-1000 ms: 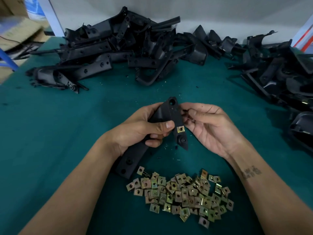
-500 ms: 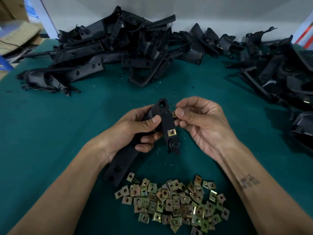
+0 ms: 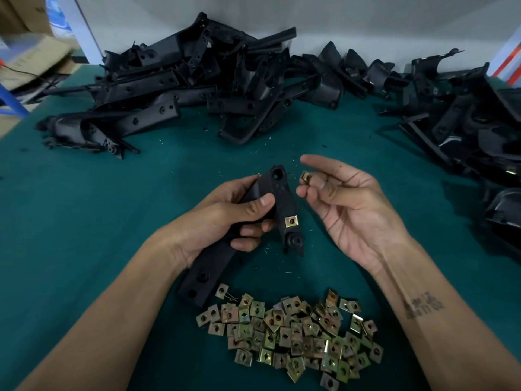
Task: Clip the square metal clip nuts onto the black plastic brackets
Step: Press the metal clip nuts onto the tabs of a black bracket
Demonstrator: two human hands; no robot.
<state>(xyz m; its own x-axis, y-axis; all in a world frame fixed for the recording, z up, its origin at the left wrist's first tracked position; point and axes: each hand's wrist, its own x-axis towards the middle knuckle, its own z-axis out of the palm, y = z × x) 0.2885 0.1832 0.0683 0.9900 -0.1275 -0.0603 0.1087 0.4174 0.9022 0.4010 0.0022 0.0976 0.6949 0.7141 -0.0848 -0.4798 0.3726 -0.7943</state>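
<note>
My left hand (image 3: 225, 218) grips a black plastic bracket (image 3: 277, 190) around its middle, its holed tip pointing up. One brass clip nut (image 3: 291, 221) sits clipped on the bracket's lower right arm. My right hand (image 3: 352, 210) is palm up just right of the bracket tip, apart from it, pinching a loose clip nut (image 3: 306, 177) between thumb and middle finger, with the index finger stretched out. A pile of several square clip nuts (image 3: 290, 334) lies on the green table (image 3: 70, 221) near the front edge, below both hands.
A large heap of black brackets (image 3: 197, 80) fills the back of the table. More black brackets (image 3: 465, 119) are stacked along the right side. Cardboard boxes (image 3: 25, 52) stand off the table at the far left. Small shavings dot the cloth around the hands.
My right hand has drawn back from the bracket tip to the right and turned palm up, the loose clip nut now showing at its fingertips. The left hand keeps its grip on the bracket.
</note>
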